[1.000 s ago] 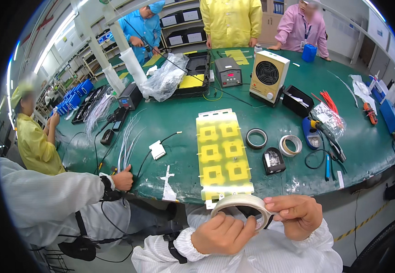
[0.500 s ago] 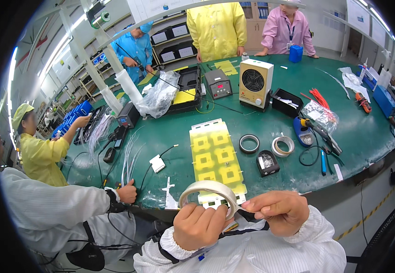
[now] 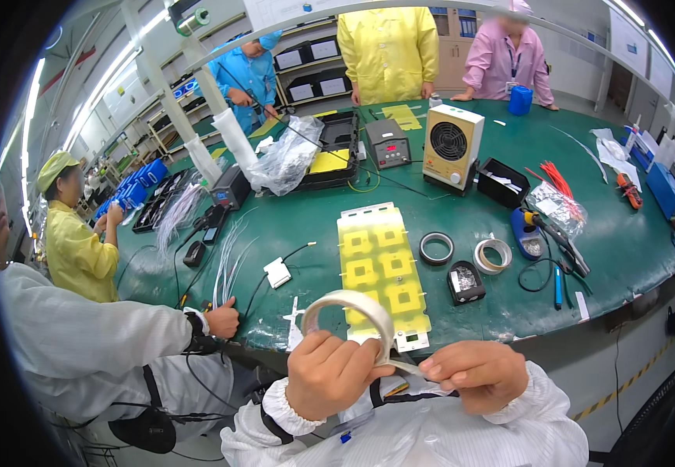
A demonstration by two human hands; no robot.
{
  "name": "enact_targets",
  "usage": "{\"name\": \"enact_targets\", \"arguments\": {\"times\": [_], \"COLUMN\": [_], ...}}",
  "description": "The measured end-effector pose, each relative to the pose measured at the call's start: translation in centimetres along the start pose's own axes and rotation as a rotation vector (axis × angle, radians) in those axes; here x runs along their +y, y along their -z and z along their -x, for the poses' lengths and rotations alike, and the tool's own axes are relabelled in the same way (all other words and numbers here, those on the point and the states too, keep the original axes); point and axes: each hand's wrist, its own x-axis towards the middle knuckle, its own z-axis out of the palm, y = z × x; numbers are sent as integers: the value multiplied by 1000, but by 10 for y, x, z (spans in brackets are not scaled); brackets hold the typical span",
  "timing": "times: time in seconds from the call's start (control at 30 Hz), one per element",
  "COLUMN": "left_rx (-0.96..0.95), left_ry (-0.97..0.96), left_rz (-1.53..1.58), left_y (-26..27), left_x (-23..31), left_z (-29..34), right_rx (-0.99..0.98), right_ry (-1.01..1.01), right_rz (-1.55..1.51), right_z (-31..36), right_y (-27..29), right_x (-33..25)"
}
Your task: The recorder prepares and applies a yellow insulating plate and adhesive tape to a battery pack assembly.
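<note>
My left hand (image 3: pixel 329 375) is closed around the lower part of a cream-coloured roll of tape (image 3: pixel 382 321), which stands on edge above the table's near side. A short strip of tape (image 3: pixel 401 366) runs from the roll to my right hand (image 3: pixel 477 375), whose thumb and fingers pinch its free end. Just beyond the roll lies a yellow panel (image 3: pixel 384 268) with square cut-outs and a white frame, flat on the green table. The roll hides part of its near left corner.
Right of the panel are a black tape roll (image 3: pixel 436 248), another tape roll (image 3: pixel 493 255), a small black box (image 3: pixel 466 282) and a soldering iron stand (image 3: pixel 527 232). A fan unit (image 3: pixel 452 148) stands behind. At left, a co-worker's hand (image 3: pixel 222 317) rests beside white wires (image 3: pixel 230 261).
My right hand has moved slightly down and away from the roll, and more of the strip shows between my hands. The roll has tilted, and the whole view has shifted a little.
</note>
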Motion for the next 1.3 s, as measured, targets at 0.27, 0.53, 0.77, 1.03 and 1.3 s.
{"name": "enact_targets", "arguments": {"times": [0.27, 0.53, 0.77, 1.03, 1.3], "left_rx": [-146, -23, 139, 81, 167], "left_ry": [-166, -42, 7, 7, 148], "left_rz": [-39, -80, -191, -92, 17], "left_y": [16, 11, -1, -1, 0], "left_x": [-2, -40, -50, -50, -42], "left_z": [0, 7, 21, 25, 18], "right_rx": [436, 1, -159, 167, 371], "right_ry": [-330, 65, 252, -147, -280], "right_rz": [-258, 138, 266, 9, -228], "right_z": [-29, -30, -35, -38, -57], "right_y": [13, 5, -10, -6, -4], "right_x": [9, 3, -2, 6, 8]}}
